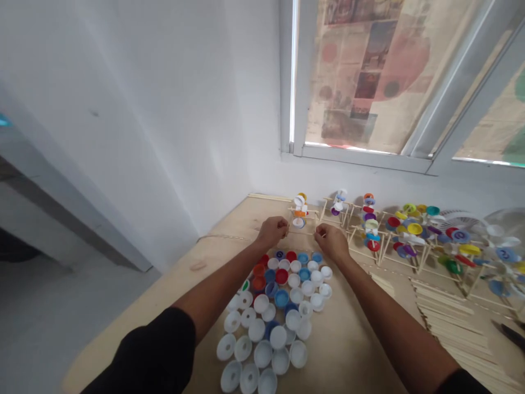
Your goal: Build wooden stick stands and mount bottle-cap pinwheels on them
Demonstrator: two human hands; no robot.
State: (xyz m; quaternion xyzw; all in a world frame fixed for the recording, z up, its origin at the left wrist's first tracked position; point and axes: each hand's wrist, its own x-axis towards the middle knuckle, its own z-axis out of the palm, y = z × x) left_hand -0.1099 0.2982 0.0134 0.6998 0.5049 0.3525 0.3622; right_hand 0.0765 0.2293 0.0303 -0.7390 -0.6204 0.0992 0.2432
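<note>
Roughly four dozen loose bottle caps (279, 328) crowd the middle of the worktop (353, 345): about thirty white caps (263, 354), some ten blue caps (281, 298), three red caps (281, 276), two orange caps (258, 283) and one green-rimmed cap (245, 285). At least five stick-and-cap windmills (369, 219) line the far edge; those toward the far right corner blur together beyond counting. Well over a dozen loose wooden sticks (443, 317) lie stacked by the right edge, beside one dark tool (512, 335). Two hands show: one left hand (271, 230), one right hand (331, 241).
</note>
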